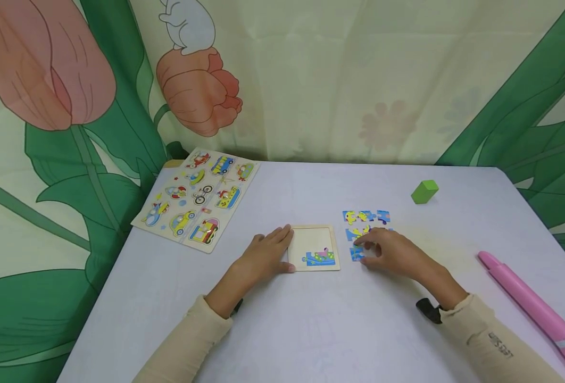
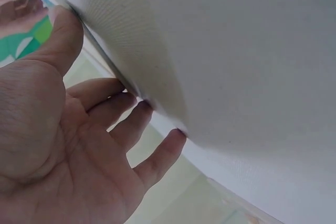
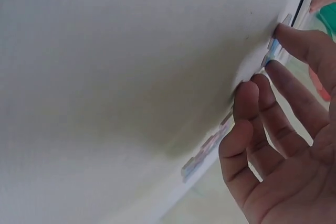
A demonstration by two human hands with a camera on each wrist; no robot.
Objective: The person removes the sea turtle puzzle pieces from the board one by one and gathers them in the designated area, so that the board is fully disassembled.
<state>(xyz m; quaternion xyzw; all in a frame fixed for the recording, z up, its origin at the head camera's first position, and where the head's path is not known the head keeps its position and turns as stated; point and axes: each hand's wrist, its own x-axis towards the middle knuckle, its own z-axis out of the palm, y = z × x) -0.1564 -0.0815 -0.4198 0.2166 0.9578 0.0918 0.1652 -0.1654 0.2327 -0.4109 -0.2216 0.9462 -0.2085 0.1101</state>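
Observation:
A square wooden puzzle tray (image 1: 311,236) lies in the middle of the table. Joined blue pieces with a pink figure (image 1: 322,258) fill its lower right. My left hand (image 1: 267,254) rests along the tray's left edge, fingers extended and thumb at the near corner; the left wrist view shows the fingertips against the edge. Right of the tray, loose jigsaw pieces (image 1: 364,216) are laid out in rows, partly covered by my right hand (image 1: 390,254). Its thumb and index finger pinch a blue puzzle piece (image 1: 356,254) at the near end, seen edge-on between the fingertips in the right wrist view.
A board with vehicle pictures (image 1: 198,197) lies at the table's back left. Toward the back right stands a green block (image 1: 424,192). A long pink object with a pale band (image 1: 526,298) lies along the right side. Behind the white table hangs a printed curtain (image 1: 311,80).

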